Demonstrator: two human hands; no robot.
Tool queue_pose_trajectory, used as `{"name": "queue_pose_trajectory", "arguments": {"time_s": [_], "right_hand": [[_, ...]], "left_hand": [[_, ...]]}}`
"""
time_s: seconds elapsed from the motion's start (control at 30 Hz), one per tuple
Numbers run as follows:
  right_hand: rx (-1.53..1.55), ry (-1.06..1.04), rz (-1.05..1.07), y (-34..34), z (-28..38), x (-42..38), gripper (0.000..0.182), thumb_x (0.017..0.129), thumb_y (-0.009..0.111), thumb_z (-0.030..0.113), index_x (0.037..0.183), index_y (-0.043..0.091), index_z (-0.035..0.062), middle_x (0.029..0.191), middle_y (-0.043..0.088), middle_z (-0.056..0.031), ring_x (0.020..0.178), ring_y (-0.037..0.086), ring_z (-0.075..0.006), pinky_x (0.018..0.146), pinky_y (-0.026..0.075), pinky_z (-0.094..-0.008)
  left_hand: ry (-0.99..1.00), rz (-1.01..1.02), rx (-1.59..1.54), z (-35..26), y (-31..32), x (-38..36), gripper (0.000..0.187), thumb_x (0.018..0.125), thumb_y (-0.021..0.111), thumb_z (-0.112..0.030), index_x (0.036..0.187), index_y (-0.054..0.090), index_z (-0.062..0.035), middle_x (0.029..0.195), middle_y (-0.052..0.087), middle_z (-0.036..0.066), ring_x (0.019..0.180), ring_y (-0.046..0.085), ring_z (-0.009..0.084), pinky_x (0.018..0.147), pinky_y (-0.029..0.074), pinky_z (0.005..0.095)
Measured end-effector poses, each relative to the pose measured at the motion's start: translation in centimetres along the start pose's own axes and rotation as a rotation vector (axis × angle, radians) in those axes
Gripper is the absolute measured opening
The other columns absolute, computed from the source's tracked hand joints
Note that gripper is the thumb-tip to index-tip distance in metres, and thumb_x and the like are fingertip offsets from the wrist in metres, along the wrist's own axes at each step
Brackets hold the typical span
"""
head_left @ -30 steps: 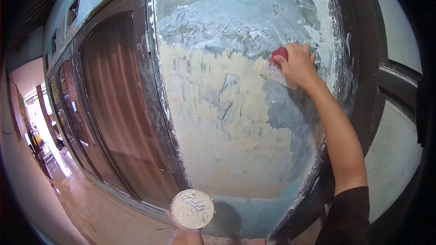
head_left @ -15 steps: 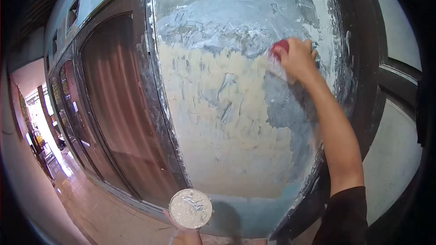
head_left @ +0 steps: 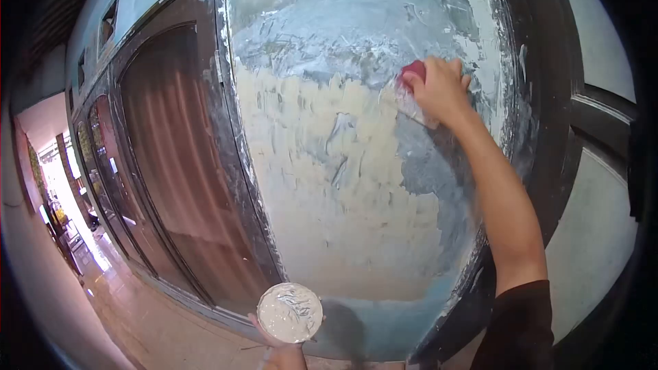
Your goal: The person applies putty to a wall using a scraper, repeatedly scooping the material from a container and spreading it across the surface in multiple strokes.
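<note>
My right hand [head_left: 444, 89] is closed around the red handle of a putty knife [head_left: 414, 104], whose wide pale blade lies against the wall at the upper edge of the cream putty. Cream putty [head_left: 308, 164] covers the middle and lower left of the wall panel; grey bare patches [head_left: 435, 164] show to the right and above. Low in the view, my left hand [head_left: 274, 342] holds up a round tub of putty [head_left: 290, 312] from below and around its side. Streaks mark the surface of the putty in the tub. Most of the left fingers are hidden under it.
A dark wooden window frame [head_left: 226, 130] with a brown curtain [head_left: 178, 137] behind its glass borders the panel on the left. To the right stands a dark door [head_left: 582, 106] with pale panels. Tiled floor [head_left: 171, 318] runs along the wall towards a bright opening.
My right hand and the putty knife have shifted slightly left along the wall, and more of the blade shows. The tub stays nearly in place.
</note>
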State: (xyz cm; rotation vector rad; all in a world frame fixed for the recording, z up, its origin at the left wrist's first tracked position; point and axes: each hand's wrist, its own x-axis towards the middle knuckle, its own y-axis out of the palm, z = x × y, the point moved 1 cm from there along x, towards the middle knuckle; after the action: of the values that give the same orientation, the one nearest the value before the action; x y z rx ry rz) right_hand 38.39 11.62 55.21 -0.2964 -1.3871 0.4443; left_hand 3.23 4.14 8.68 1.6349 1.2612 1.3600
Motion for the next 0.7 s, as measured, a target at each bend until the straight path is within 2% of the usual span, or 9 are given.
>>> {"name": "queue_pose_trajectory", "arguments": {"time_s": [0.03, 0.13, 0.2, 0.3, 0.4, 0.47, 0.57, 0.67, 0.7], "right_hand": [[0.062, 0.071, -0.077, -0.5, -0.8, 1.2, 0.050, 0.096, 0.062, 0.044, 0.119, 0.062, 0.0004, 0.128, 0.064, -0.0170, 0.126, 0.043, -0.0433, 0.102, 0.031, -0.0654], [0.130, 0.116, -0.057, -1.5, -1.6, 1.5, 0.049, 0.096, 0.062, 0.045, 0.118, 0.063, 0.0013, 0.128, 0.064, -0.0164, 0.125, 0.043, -0.0433, 0.101, 0.032, -0.0656], [0.126, 0.086, -0.086, -0.7, -1.8, 0.5, 0.049, 0.096, 0.062, 0.046, 0.116, 0.063, 0.0022, 0.126, 0.065, -0.0155, 0.125, 0.044, -0.0429, 0.100, 0.033, -0.0653], [0.038, -0.028, 0.062, 0.1, -0.6, -1.7, 0.050, 0.095, 0.063, 0.047, 0.115, 0.062, 0.0010, 0.124, 0.064, -0.0169, 0.124, 0.044, -0.0413, 0.099, 0.032, -0.0639], [0.009, -0.097, -0.005, 1.9, -0.2, -1.8, 0.051, 0.095, 0.063, 0.047, 0.115, 0.062, 0.0000, 0.124, 0.063, -0.0179, 0.123, 0.044, -0.0410, 0.099, 0.031, -0.0641], [0.021, -0.062, -0.035, 1.1, 0.0, -0.6, 0.052, 0.095, 0.062, 0.047, 0.116, 0.061, -0.0006, 0.124, 0.064, -0.0182, 0.125, 0.044, -0.0416, 0.100, 0.031, -0.0643], [0.090, 0.159, -0.113, -0.5, -0.9, 1.6, 0.053, 0.097, 0.059, 0.049, 0.117, 0.062, 0.0005, 0.130, 0.063, -0.0195, 0.130, 0.042, -0.0428, 0.100, 0.031, -0.0635], [0.181, 0.187, -0.099, -1.0, -2.7, 1.0, 0.053, 0.097, 0.057, 0.051, 0.117, 0.062, 0.0015, 0.131, 0.064, -0.0194, 0.128, 0.043, -0.0431, 0.100, 0.032, -0.0637], [0.174, 0.118, -0.110, -0.3, -3.4, 0.4, 0.050, 0.097, 0.059, 0.048, 0.115, 0.061, 0.0020, 0.126, 0.065, -0.0187, 0.123, 0.046, -0.0429, 0.099, 0.032, -0.0632]], "left_hand": [[0.002, 0.001, 0.005, -0.2, 0.2, 0.0, 0.104, 0.078, 0.042, -0.090, 0.152, 0.043, -0.0178, 0.153, 0.043, 0.021, 0.130, 0.045, 0.0580, 0.084, 0.040, 0.0877], [0.000, -0.021, -0.061, -0.4, 0.5, -0.1, 0.104, 0.077, 0.042, -0.090, 0.152, 0.043, -0.0178, 0.153, 0.043, 0.022, 0.129, 0.045, 0.0592, 0.083, 0.040, 0.0875], [-0.021, -0.018, -0.080, -0.4, 0.3, -0.3, 0.105, 0.077, 0.042, -0.091, 0.153, 0.042, -0.0180, 0.153, 0.043, 0.022, 0.130, 0.044, 0.0606, 0.083, 0.040, 0.0875], [-0.002, -0.052, -0.137, 0.4, 0.1, -0.5, 0.106, 0.077, 0.040, -0.091, 0.154, 0.040, -0.0181, 0.154, 0.042, 0.022, 0.130, 0.043, 0.0617, 0.083, 0.040, 0.0879], [-0.015, -0.015, -0.109, 0.8, -0.5, -0.5, 0.106, 0.078, 0.040, -0.091, 0.154, 0.040, -0.0181, 0.154, 0.042, 0.022, 0.131, 0.042, 0.0615, 0.084, 0.039, 0.0884], [-0.015, 0.006, -0.084, 0.9, -0.6, -0.5, 0.106, 0.078, 0.040, -0.091, 0.154, 0.040, -0.0181, 0.154, 0.042, 0.022, 0.131, 0.042, 0.0614, 0.084, 0.039, 0.0887], [-0.047, -0.009, -0.028, 0.5, 0.6, -0.7, 0.106, 0.077, 0.040, -0.091, 0.154, 0.041, -0.0181, 0.153, 0.043, 0.022, 0.132, 0.042, 0.0603, 0.083, 0.039, 0.0890], [-0.045, 0.015, -0.091, 0.1, 1.3, -0.8, 0.106, 0.077, 0.042, -0.091, 0.154, 0.040, -0.0181, 0.153, 0.043, 0.022, 0.133, 0.042, 0.0592, 0.083, 0.039, 0.0888], [-0.049, -0.004, -0.145, 0.1, 1.7, -0.8, 0.106, 0.077, 0.042, -0.091, 0.154, 0.040, -0.0180, 0.153, 0.044, 0.021, 0.132, 0.043, 0.0588, 0.083, 0.039, 0.0886]]}}
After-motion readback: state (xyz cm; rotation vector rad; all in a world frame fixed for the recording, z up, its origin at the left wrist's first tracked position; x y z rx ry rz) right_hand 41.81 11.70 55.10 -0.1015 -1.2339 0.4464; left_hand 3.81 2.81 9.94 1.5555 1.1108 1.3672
